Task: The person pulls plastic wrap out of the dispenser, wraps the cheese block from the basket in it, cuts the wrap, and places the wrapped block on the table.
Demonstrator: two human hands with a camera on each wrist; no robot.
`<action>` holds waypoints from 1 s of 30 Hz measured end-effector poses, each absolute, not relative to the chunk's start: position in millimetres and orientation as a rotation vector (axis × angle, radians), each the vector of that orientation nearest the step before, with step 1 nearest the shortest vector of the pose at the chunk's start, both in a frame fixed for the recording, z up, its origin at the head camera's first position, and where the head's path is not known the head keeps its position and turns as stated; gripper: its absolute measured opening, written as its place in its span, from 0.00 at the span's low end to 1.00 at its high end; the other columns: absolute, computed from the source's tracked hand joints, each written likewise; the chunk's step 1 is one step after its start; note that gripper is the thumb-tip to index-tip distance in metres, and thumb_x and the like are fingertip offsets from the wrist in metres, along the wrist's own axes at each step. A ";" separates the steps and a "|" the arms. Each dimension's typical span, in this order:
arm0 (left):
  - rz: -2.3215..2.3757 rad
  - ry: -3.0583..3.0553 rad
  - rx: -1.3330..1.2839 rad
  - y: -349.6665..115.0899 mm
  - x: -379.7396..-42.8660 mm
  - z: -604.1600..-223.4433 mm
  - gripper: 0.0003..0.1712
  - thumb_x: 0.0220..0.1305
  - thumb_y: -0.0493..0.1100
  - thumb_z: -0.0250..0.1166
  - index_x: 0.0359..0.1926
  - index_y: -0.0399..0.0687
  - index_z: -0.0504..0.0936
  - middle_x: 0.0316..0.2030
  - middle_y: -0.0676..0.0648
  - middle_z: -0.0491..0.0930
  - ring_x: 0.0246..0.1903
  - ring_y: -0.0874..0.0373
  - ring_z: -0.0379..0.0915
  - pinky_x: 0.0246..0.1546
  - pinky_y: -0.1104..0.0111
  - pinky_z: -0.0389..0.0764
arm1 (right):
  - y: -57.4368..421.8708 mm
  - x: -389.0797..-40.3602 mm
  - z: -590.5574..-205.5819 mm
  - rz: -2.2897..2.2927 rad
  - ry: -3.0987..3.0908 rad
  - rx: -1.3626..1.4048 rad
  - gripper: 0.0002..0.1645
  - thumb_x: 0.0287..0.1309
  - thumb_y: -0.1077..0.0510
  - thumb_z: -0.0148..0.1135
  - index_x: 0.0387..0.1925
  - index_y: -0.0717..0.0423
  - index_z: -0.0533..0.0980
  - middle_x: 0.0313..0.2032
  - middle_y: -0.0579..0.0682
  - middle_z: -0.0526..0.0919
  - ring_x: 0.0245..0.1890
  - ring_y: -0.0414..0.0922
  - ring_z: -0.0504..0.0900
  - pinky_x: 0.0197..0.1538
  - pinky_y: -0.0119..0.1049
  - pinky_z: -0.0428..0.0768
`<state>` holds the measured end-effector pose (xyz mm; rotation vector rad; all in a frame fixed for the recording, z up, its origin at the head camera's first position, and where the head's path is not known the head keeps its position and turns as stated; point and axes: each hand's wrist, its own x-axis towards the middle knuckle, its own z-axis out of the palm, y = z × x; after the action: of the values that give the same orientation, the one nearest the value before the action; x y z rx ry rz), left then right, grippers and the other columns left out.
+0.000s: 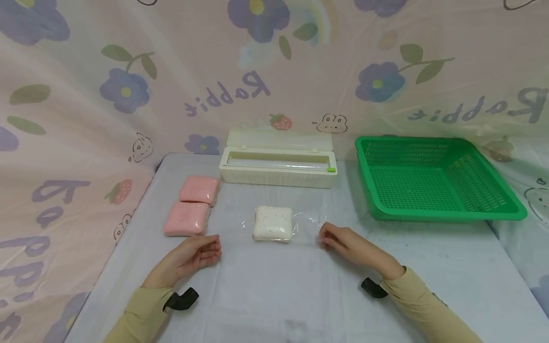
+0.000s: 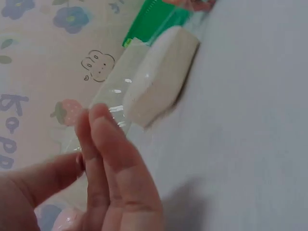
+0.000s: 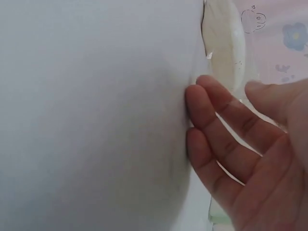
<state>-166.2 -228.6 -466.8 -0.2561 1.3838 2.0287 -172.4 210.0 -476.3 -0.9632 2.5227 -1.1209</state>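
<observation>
A white, speckled, rounded-square block (image 1: 273,224) lies on a sheet of clear cling film (image 1: 310,224), which spreads out on both sides of it. At the film's right end is my right hand (image 1: 349,245); its fingers (image 3: 211,115) are lightly bent down by the table and the thumb stands apart from them. My left hand (image 1: 190,257) is left of the block, palm turned inward, fingers (image 2: 120,154) nearly straight and thumb close to them. No object shows in either hand. Just beyond my left hand lie two pink wrapped blocks (image 1: 187,219), one behind the other.
An open cling film box (image 1: 279,176) with a roll inside stands at the back middle of the table (image 1: 274,290). At the back right sits a green plastic basket (image 1: 446,214). A printed cloth (image 1: 300,71) hangs behind and along the left side.
</observation>
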 end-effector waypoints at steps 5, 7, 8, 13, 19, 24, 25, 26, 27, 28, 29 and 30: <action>2.228 1.027 -0.434 -225.5 -166.0 -461.4 0.10 0.73 0.36 0.50 0.43 0.38 0.79 0.40 0.42 0.81 0.45 0.53 0.79 0.54 0.66 0.76 | 208.4 -178.3 -477.7 -1.207 2.452 -0.878 0.04 0.72 0.64 0.46 0.39 0.57 0.68 0.31 0.48 0.80 0.31 0.43 0.80 0.37 0.34 0.80; 2.324 0.829 -0.527 -221.5 -166.3 -459.0 0.11 0.73 0.34 0.50 0.47 0.36 0.77 0.44 0.39 0.81 0.48 0.51 0.77 0.58 0.66 0.72 | 207.1 -180.8 -478.3 -1.237 2.438 -0.846 0.04 0.72 0.64 0.47 0.39 0.58 0.69 0.30 0.49 0.80 0.30 0.43 0.80 0.36 0.34 0.80; 2.367 0.739 -0.574 -218.8 -166.6 -458.3 0.12 0.73 0.34 0.50 0.52 0.36 0.75 0.45 0.37 0.80 0.50 0.50 0.77 0.60 0.66 0.70 | 206.3 -181.9 -478.6 -1.251 2.432 -0.832 0.04 0.71 0.64 0.47 0.39 0.59 0.69 0.30 0.49 0.80 0.29 0.44 0.80 0.35 0.35 0.81; 2.504 0.433 -0.690 -204.4 -167.0 -455.9 0.28 0.75 0.34 0.45 0.72 0.45 0.51 0.57 0.35 0.73 0.65 0.50 0.60 0.65 0.65 0.63 | 199.3 -185.6 -480.2 -1.295 2.443 -0.730 0.04 0.69 0.65 0.51 0.39 0.64 0.71 0.27 0.52 0.79 0.24 0.46 0.78 0.29 0.34 0.79; 2.548 0.419 -0.629 -189.5 -167.5 -460.7 0.30 0.77 0.36 0.38 0.75 0.43 0.40 0.73 0.42 0.45 0.71 0.50 0.45 0.68 0.63 0.57 | 187.6 -187.0 -473.7 -1.288 2.473 -0.576 0.03 0.66 0.70 0.50 0.35 0.65 0.71 0.22 0.54 0.76 0.19 0.48 0.76 0.21 0.33 0.76; 2.530 0.562 -0.562 -183.5 -168.5 -464.5 0.29 0.77 0.35 0.37 0.74 0.37 0.40 0.73 0.38 0.43 0.71 0.47 0.44 0.69 0.60 0.55 | 184.4 -193.1 -483.0 -1.175 2.585 -0.524 0.04 0.63 0.68 0.53 0.33 0.60 0.73 0.18 0.45 0.73 0.16 0.39 0.71 0.20 0.30 0.72; 2.524 0.586 -0.543 -182.7 -168.9 -464.7 0.29 0.77 0.35 0.37 0.74 0.37 0.39 0.73 0.38 0.42 0.71 0.47 0.43 0.69 0.60 0.55 | 182.9 -193.5 -482.1 -1.140 2.610 -0.505 0.03 0.62 0.67 0.55 0.32 0.59 0.73 0.18 0.44 0.73 0.16 0.39 0.70 0.20 0.30 0.72; 2.517 0.613 -0.527 -182.2 -169.5 -464.9 0.29 0.78 0.36 0.36 0.73 0.36 0.38 0.73 0.37 0.42 0.71 0.47 0.42 0.69 0.60 0.54 | 181.7 -193.9 -481.5 -1.101 2.638 -0.476 0.02 0.61 0.66 0.57 0.32 0.58 0.73 0.17 0.44 0.72 0.16 0.39 0.70 0.20 0.31 0.71; 2.508 0.635 -0.508 -181.9 -170.2 -464.7 0.29 0.78 0.36 0.36 0.73 0.36 0.37 0.73 0.37 0.41 0.71 0.47 0.41 0.69 0.60 0.53 | 180.5 -194.2 -480.4 -1.072 2.660 -0.441 0.03 0.60 0.65 0.59 0.32 0.58 0.73 0.17 0.44 0.72 0.16 0.39 0.70 0.21 0.31 0.71; 2.502 0.663 -0.497 -181.9 -171.0 -464.5 0.29 0.78 0.36 0.36 0.73 0.35 0.37 0.73 0.37 0.42 0.71 0.46 0.42 0.69 0.60 0.53 | 179.6 -194.6 -479.4 -1.041 2.684 -0.404 0.04 0.59 0.64 0.61 0.32 0.57 0.74 0.17 0.45 0.71 0.17 0.40 0.69 0.21 0.32 0.70; 2.494 0.689 -0.481 -182.0 -171.8 -464.2 0.30 0.78 0.36 0.36 0.73 0.35 0.37 0.73 0.36 0.41 0.71 0.46 0.41 0.70 0.59 0.52 | 178.7 -194.8 -478.6 -1.015 2.704 -0.365 0.05 0.58 0.63 0.63 0.32 0.57 0.74 0.17 0.45 0.71 0.17 0.40 0.69 0.21 0.32 0.69; 2.488 0.713 -0.467 -182.4 -172.7 -464.4 0.30 0.78 0.36 0.35 0.73 0.34 0.36 0.73 0.35 0.41 0.71 0.45 0.41 0.70 0.59 0.52 | 178.1 -195.1 -477.6 -0.994 2.719 -0.320 0.07 0.57 0.61 0.65 0.31 0.56 0.74 0.17 0.45 0.70 0.17 0.40 0.68 0.21 0.32 0.69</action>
<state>-172.7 -182.4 -464.4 -0.4674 0.7128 2.4876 -195.1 178.1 -477.6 -0.3204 2.7186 -0.9938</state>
